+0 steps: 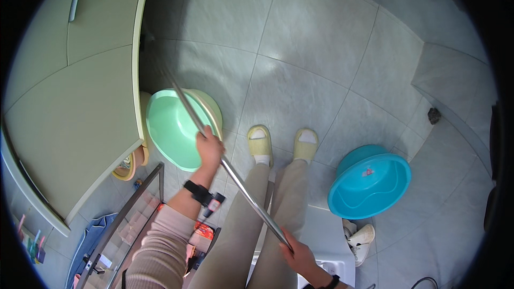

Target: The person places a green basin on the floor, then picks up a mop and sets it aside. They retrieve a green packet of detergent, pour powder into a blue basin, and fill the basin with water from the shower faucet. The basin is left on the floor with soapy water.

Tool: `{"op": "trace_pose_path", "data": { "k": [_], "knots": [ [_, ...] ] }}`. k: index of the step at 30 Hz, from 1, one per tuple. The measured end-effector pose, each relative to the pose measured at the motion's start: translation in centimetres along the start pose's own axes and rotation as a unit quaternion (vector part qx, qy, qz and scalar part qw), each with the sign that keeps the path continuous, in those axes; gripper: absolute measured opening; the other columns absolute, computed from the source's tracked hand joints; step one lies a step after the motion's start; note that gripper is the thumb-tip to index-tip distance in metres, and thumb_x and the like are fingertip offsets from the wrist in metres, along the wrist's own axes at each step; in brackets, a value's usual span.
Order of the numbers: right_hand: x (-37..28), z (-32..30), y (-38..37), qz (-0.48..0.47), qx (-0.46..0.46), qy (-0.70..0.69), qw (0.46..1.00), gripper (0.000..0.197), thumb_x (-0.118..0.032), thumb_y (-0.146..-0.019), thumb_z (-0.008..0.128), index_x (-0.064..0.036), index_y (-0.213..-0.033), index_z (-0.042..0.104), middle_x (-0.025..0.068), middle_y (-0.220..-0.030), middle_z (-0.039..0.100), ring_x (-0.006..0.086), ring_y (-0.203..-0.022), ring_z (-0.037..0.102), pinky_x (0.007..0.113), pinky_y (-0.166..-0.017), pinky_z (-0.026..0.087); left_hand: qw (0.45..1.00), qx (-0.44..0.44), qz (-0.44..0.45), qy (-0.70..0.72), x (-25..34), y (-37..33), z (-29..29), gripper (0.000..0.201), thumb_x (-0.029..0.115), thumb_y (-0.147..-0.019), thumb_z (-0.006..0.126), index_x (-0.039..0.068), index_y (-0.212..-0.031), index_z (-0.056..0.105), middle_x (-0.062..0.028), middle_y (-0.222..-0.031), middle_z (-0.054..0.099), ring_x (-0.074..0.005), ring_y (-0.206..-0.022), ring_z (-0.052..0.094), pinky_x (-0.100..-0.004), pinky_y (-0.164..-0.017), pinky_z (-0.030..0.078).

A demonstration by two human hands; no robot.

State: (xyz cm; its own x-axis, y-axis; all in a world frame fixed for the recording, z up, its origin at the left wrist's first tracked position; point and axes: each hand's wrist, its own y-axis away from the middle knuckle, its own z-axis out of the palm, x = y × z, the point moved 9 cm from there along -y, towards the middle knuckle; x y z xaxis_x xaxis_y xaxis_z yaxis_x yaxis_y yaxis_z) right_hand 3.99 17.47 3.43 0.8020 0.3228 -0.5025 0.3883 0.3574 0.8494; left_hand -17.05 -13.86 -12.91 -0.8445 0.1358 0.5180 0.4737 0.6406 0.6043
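A long shiny metal pole (243, 190) slants from the lower middle up to the left. My left hand (210, 151) wraps round its middle part, in front of a mint-green basin (163, 120). Near the pole's lower end, my right hand (300, 256) is closed round it. The far end runs toward the dark gap beside the cabinet, where it blurs, so I cannot make out what is fixed to it.
A pale cabinet (91, 107) stands at the left, the green basin close beside it. A blue basin (369, 182) leans at the right, with white shoes (362, 243) below it. My slippered feet stand on grey floor tiles (300, 37). A clear-sided rack (136, 217) is at lower left.
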Motion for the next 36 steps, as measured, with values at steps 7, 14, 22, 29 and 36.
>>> {"op": "trace_pose_path", "data": {
  "k": [7,14,22,29,36],
  "knots": [
    [5.2,-2.1,8.8,0.160,0.029,-0.184,0.969,0.066,-0.029,-0.087,0.070,-0.0138,-0.144,0.041,0.0187,-0.125,0.060,0.0380,-0.108,0.059,0.054,-0.091,0.043,0.983,-0.122,-0.072,0.117,-1.0,11.6,8.3,0.033,0.035,-0.100,0.047,0.008,-0.087,0.033,-0.0019,-0.053,0.039,-0.0125,-0.036,0.042,-0.0286,-0.031,0.033],
    [1.6,-1.2,3.4,0.064,0.020,-0.018,0.998,0.054,-0.020,-0.095,0.055,-0.0167,-0.145,0.034,0.0201,-0.074,0.060,0.0364,-0.065,0.063,0.041,-0.060,0.049,0.994,-0.077,-0.039,0.065,0.6,4.4,6.2,0.035,0.037,-0.100,0.047,0.007,-0.087,0.035,-0.0015,-0.052,0.039,-0.0125,-0.037,0.040,-0.0291,-0.031,0.033],
    [-4.0,2.3,-2.9,0.016,0.030,-0.005,0.999,0.051,-0.028,-0.097,0.052,-0.0190,-0.145,0.035,0.0193,-0.064,0.056,0.0382,-0.058,0.059,0.045,-0.054,0.044,0.993,-0.052,-0.045,0.096,2.1,-4.8,1.3,0.034,0.039,-0.098,0.048,0.010,-0.086,0.036,0.0004,-0.053,0.035,-0.0120,-0.038,0.036,-0.0290,-0.034,0.030],
    [-6.3,4.6,-5.8,-0.028,0.015,0.032,0.999,0.051,-0.029,-0.097,0.051,-0.0168,-0.144,0.035,0.0191,-0.066,0.059,0.0391,-0.059,0.059,0.048,-0.055,0.045,0.992,-0.030,-0.078,0.093,1.6,-9.2,-2.8,0.035,0.040,-0.098,0.047,0.011,-0.082,0.038,0.0033,-0.055,0.032,-0.0103,-0.042,0.033,-0.0275,-0.038,0.029],
    [-5.2,4.1,-2.3,-0.074,0.054,-0.061,0.994,0.054,-0.020,-0.095,0.054,-0.0195,-0.146,0.035,0.0191,-0.070,0.057,0.0366,-0.061,0.058,0.046,-0.056,0.044,0.987,-0.083,-0.042,0.130,2.4,-4.5,-1.8,0.034,0.040,-0.099,0.045,0.011,-0.082,0.038,0.0037,-0.054,0.030,-0.0098,-0.040,0.031,-0.0264,-0.036,0.027]
  ]
}}
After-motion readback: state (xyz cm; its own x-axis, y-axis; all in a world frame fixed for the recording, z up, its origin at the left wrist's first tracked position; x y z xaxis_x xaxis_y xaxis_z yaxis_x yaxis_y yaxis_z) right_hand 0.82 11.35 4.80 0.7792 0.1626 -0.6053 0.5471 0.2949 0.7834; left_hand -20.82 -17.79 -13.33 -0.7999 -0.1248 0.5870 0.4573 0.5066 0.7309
